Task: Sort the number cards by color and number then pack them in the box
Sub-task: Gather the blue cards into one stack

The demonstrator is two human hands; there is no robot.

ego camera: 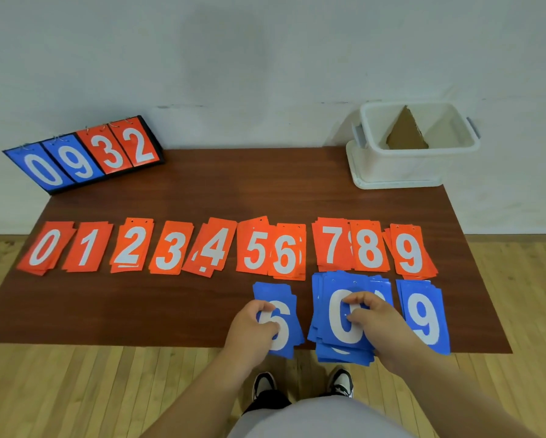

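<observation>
A row of orange number card piles [170, 248], 0 to 9 from left to right, lies across the middle of the brown table [202, 191]. In front of it at the right lie blue cards. My left hand [252, 324] pinches the blue 6 pile [284, 298] at its left edge. My right hand [376, 317] rests on the thick mixed blue pile [338, 330], fingers curled on its top card, a 0. A blue 9 pile [426, 314] lies to the right of it. The white box [414, 165] stands at the far right corner with brown cardboard inside.
A black flip scoreboard [85, 153] showing blue 0, 9 and orange 3, 2 stands at the far left corner against the wall. The blue piles overhang the table's near edge. Below are a wooden floor and my shoes [303, 384].
</observation>
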